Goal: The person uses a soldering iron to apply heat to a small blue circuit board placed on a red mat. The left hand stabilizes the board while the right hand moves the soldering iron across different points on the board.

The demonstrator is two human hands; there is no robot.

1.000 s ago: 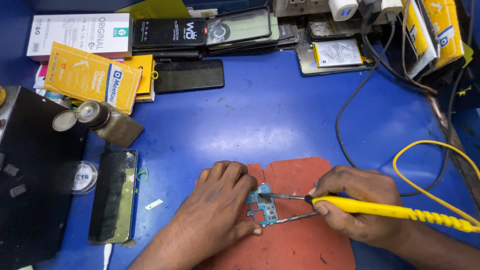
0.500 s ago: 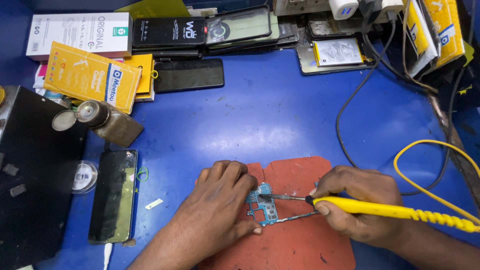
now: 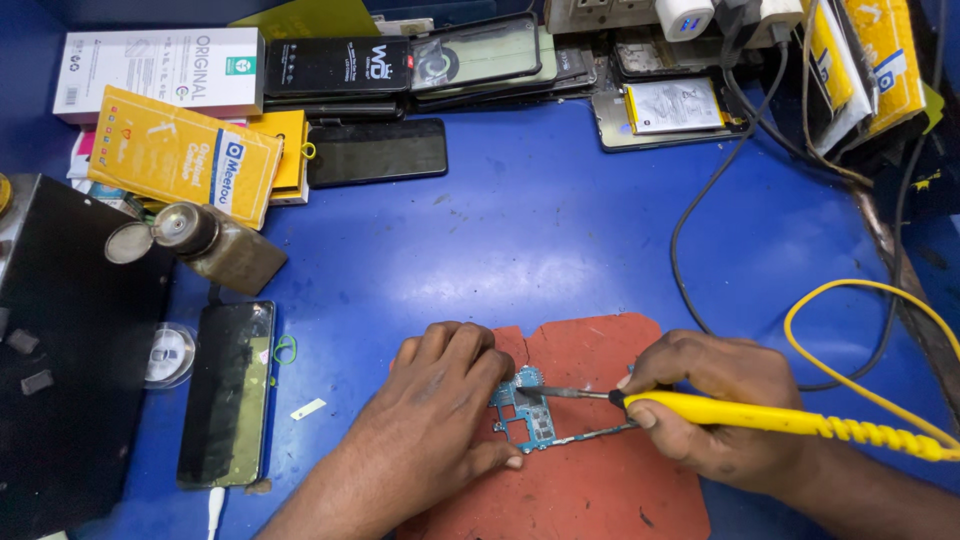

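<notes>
My left hand lies palm down on the red work mat, fingers curled over the left edge of a small blue-green circuit board and pinning it flat; the thumb rests on the mat just below the board. My right hand is clenched around the yellow handle of a soldering iron, whose metal tip reaches leftward and meets the board's upper part, close to my left fingertips. A second thin metal rod, possibly tweezers, runs from under my right hand to the board's lower edge; the view is too small for me to be sure. The iron's yellow coiled cord loops up and round at the right. The mat sits on the blue surface, near its front edge. To the left of my left hand lies a dark phone with a white cable at its lower end, beside a black box. Above the phone stands a small metal bottle, tipped on its side. Yellow packets, boxes and more phones line the far edge.
</notes>
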